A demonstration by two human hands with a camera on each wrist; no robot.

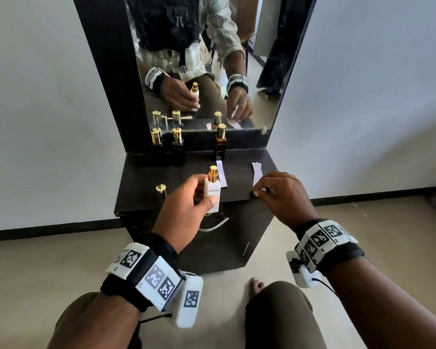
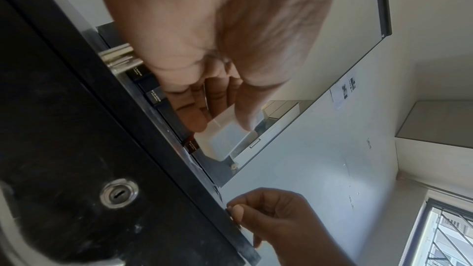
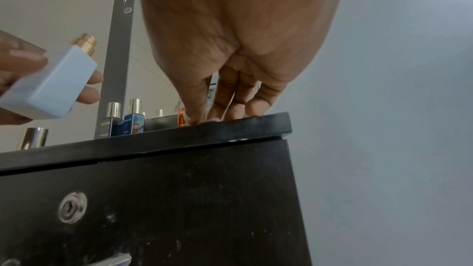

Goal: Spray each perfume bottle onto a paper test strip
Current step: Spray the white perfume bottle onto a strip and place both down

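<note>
My left hand (image 1: pixel 207 195) grips a white perfume bottle (image 1: pixel 213 191) upright above the black table's front edge, its gold sprayer (image 1: pixel 213 172) uncovered. The bottle's base (image 2: pixel 225 139) shows below my curled fingers in the left wrist view. Its gold cap (image 1: pixel 160 188) stands on the table to the left. My right hand (image 1: pixel 258 193) pinches the near end of a white paper strip (image 1: pixel 257 172) at the table's front right edge. A second strip (image 1: pixel 222 176) lies just behind the bottle.
Two dark bottles (image 1: pixel 157 147) (image 1: pixel 178 148) and a brown one (image 1: pixel 220 144), all gold-capped, stand at the back against a mirror (image 1: pixel 207 59). The table (image 1: pixel 141 205) has a drawer with a lock (image 2: pixel 119 193) and a handle (image 1: pixel 213 225). My knees are below on the floor.
</note>
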